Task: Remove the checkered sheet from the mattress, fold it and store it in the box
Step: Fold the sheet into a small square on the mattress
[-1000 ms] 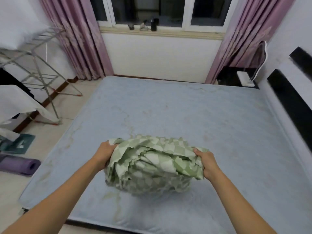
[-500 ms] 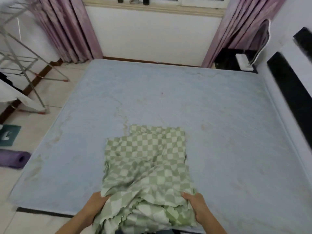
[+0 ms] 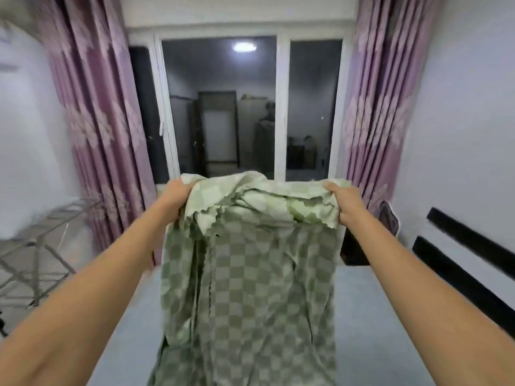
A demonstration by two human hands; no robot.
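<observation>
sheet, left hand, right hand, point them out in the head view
sheet [image 3: 250, 288], head view, middle of the hanging checkered cloth
left hand [image 3: 174, 197], head view, back of the hand
right hand [image 3: 344, 203], head view, back of the hand

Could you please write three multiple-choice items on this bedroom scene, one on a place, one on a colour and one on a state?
1. Where is the checkered sheet?
A. Spread flat on the mattress
B. Held up above the mattress, in front of the window
C. On the drying rack

2. What colour are the curtains?
A. Purple-pink
B. Blue
C. Yellow

3. How do the hands hold the sheet?
A. Only the right hand grips it
B. Both are open beneath it
C. The left hand and right hand each grip a top corner

Answers: 1 B, the sheet hangs down from raised hands; 2 A, both drapes beside the window are purple-pink; 3 C, fingers close on fabric at each side.
</observation>
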